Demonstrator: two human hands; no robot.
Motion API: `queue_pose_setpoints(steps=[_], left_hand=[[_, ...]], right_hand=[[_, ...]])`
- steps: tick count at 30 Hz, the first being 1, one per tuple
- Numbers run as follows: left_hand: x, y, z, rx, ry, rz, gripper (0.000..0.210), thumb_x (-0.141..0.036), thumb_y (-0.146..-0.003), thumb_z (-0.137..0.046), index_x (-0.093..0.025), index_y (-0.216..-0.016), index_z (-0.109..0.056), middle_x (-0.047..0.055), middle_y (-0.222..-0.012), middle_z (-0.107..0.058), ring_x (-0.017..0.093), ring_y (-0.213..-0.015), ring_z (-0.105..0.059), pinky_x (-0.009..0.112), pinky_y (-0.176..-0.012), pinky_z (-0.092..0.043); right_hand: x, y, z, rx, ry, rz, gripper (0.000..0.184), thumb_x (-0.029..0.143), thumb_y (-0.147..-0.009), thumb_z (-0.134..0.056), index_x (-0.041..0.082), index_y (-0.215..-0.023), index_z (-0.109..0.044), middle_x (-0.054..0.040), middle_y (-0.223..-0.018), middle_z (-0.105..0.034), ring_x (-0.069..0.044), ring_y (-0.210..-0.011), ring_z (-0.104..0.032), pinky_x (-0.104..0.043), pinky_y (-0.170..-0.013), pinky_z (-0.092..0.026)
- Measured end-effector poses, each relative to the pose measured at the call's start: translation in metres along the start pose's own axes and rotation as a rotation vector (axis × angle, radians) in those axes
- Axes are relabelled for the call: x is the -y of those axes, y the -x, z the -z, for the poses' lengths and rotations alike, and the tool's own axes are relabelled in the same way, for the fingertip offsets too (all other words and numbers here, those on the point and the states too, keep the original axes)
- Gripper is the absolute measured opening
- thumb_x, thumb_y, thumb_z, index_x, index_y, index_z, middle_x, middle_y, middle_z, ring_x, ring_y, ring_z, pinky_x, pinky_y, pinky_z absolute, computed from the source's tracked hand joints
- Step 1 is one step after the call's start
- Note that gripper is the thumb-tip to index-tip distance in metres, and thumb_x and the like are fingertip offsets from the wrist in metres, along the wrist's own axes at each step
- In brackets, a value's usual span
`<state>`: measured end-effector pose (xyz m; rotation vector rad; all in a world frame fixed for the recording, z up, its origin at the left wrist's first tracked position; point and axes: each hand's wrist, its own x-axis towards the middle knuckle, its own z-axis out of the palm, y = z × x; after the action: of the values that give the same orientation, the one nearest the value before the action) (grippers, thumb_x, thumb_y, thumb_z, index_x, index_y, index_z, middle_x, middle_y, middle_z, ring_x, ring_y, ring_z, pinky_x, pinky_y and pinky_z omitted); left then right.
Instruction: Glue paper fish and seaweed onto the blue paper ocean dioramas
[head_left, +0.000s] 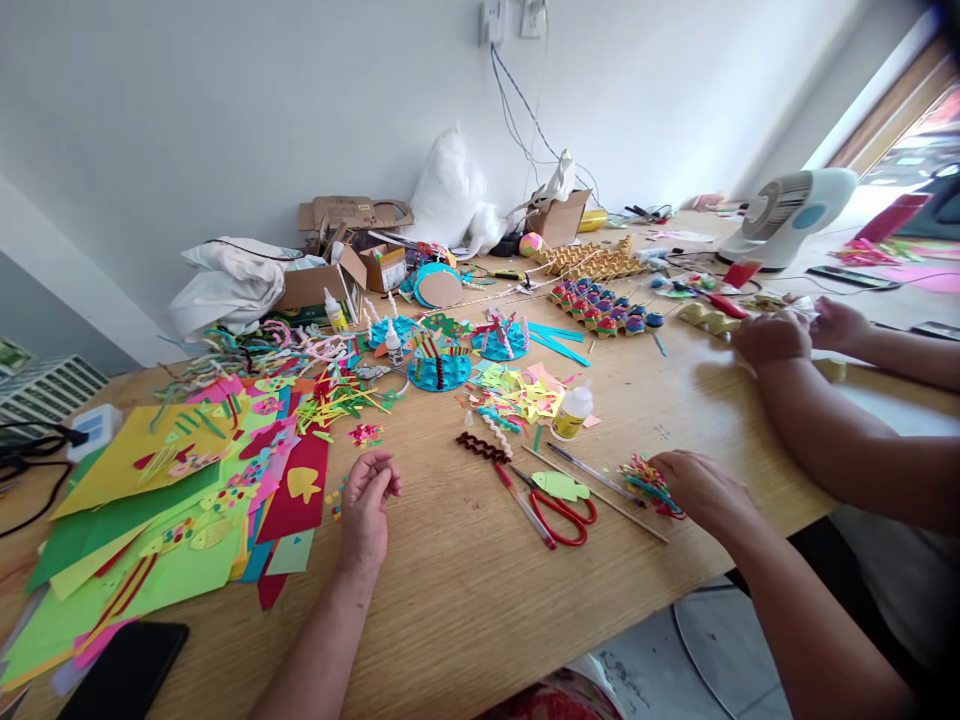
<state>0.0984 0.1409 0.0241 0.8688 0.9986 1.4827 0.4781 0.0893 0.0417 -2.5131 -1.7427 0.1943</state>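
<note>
My left hand is raised over the bare wood, its fingers curled in with thumb against them; whatever they may hold is hidden. At the right, my right hand reaches against a small heap of multicoloured thin strips, its fingertips out of sight there. Between the hands lie red-handled scissors, with a light green paper fish on them. Beside these are a red pen, a clear pen, a wooden stick and a brown wavy piece. A glue bottle stands behind them.
Coloured paper sheets and a black phone lie at left. Decorated blue bases and yellow paper scraps sit mid-table. Painted egg-carton cups and a white fan stand farther right. Another person's hands work at right.
</note>
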Motion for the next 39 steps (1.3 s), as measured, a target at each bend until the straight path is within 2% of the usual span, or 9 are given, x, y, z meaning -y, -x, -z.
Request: queue_pose_setpoints(steps=[3,8,15,19,23,28,31,36,39], left_hand=[[0.000,0.000,0.000,0.011,-0.001,0.008,0.017,-0.019,-0.064,-0.058,-0.016,-0.080,-0.054,-0.003,-0.061,-0.051,0.007,-0.055,-0.046,0.016,-0.051,-0.037],[0.002,0.000,0.002,0.006,-0.006,-0.003,0.016,-0.019,-0.065,-0.058,-0.017,-0.080,-0.054,-0.003,-0.061,-0.051,0.007,-0.055,-0.046,0.016,-0.051,-0.037],[0.013,-0.002,0.002,0.037,-0.258,-0.110,0.008,-0.022,-0.067,-0.058,-0.018,-0.074,-0.058,-0.002,-0.058,-0.049,0.010,-0.053,-0.044,0.020,-0.050,-0.036],[0.013,0.001,0.000,0.171,-0.457,-0.185,0.007,-0.023,-0.068,-0.059,-0.018,-0.063,-0.060,-0.001,-0.055,-0.049,0.011,-0.052,-0.041,0.021,-0.050,-0.032],[0.009,0.007,-0.001,0.227,-0.541,-0.201,0.017,-0.024,-0.072,-0.055,-0.018,-0.056,-0.057,-0.003,-0.047,-0.040,0.010,-0.047,-0.034,0.021,-0.047,-0.025],[0.014,0.008,-0.002,0.195,-0.429,-0.219,0.015,-0.019,-0.074,-0.050,-0.021,-0.083,-0.062,0.000,-0.059,-0.051,0.012,-0.053,-0.044,0.022,-0.053,-0.032],[0.018,0.005,-0.003,0.193,-0.388,-0.198,0.010,-0.019,-0.071,-0.055,-0.019,-0.075,-0.064,0.003,-0.067,-0.055,0.013,-0.060,-0.047,0.023,-0.056,-0.035],[0.010,0.001,-0.004,0.116,0.103,0.141,0.016,-0.027,-0.064,-0.067,-0.016,-0.064,-0.055,-0.002,-0.055,-0.049,0.008,-0.051,-0.042,0.020,-0.050,-0.031],[0.000,0.003,-0.003,0.243,0.426,0.262,0.028,-0.030,-0.060,-0.072,-0.015,-0.060,-0.048,-0.005,-0.057,-0.044,0.005,-0.049,-0.038,0.017,-0.046,-0.027]], right_hand=[[0.003,0.003,0.006,0.094,0.039,-0.058,0.027,0.033,-0.075,-0.039,0.022,-0.064,-0.062,-0.0075,-0.074,-0.064,-0.020,-0.066,-0.056,-0.026,-0.049,-0.031],[0.009,0.009,0.016,0.014,0.074,-0.053,0.031,0.042,-0.074,-0.040,0.021,-0.062,-0.058,-0.0068,-0.073,-0.063,-0.021,-0.066,-0.057,-0.027,-0.049,-0.033],[0.051,0.026,0.019,0.107,-0.231,0.313,0.034,0.030,-0.077,-0.037,0.024,-0.104,-0.057,-0.0072,-0.094,-0.065,-0.021,-0.079,-0.061,-0.030,-0.067,-0.045],[0.098,0.046,0.025,0.252,-0.268,0.614,0.023,0.028,-0.077,-0.042,0.028,-0.086,-0.063,-0.0046,-0.091,-0.066,-0.021,-0.079,-0.062,-0.028,-0.067,-0.046],[0.140,0.058,0.017,0.329,-0.247,0.739,0.029,0.015,-0.075,-0.044,0.027,-0.094,-0.061,-0.0038,-0.095,-0.065,-0.019,-0.084,-0.061,-0.027,-0.071,-0.045],[0.177,0.068,0.003,0.415,-0.179,0.854,0.029,0.007,-0.067,-0.047,0.025,-0.083,-0.064,-0.0030,-0.087,-0.066,-0.020,-0.081,-0.061,-0.026,-0.069,-0.044],[0.193,0.071,0.000,0.437,-0.199,0.891,0.027,0.006,-0.066,-0.047,0.023,-0.080,-0.064,-0.0029,-0.085,-0.066,-0.018,-0.078,-0.061,-0.024,-0.067,-0.042],[0.209,0.057,-0.004,0.290,-0.492,0.826,0.019,0.013,-0.074,-0.044,0.019,-0.073,-0.062,-0.0009,-0.068,-0.064,-0.014,-0.065,-0.057,-0.022,-0.059,-0.041],[0.218,0.048,-0.006,0.256,-0.763,0.732,0.013,0.021,-0.075,-0.048,0.019,-0.070,-0.060,0.0011,-0.060,-0.059,-0.012,-0.057,-0.054,-0.021,-0.052,-0.040]])
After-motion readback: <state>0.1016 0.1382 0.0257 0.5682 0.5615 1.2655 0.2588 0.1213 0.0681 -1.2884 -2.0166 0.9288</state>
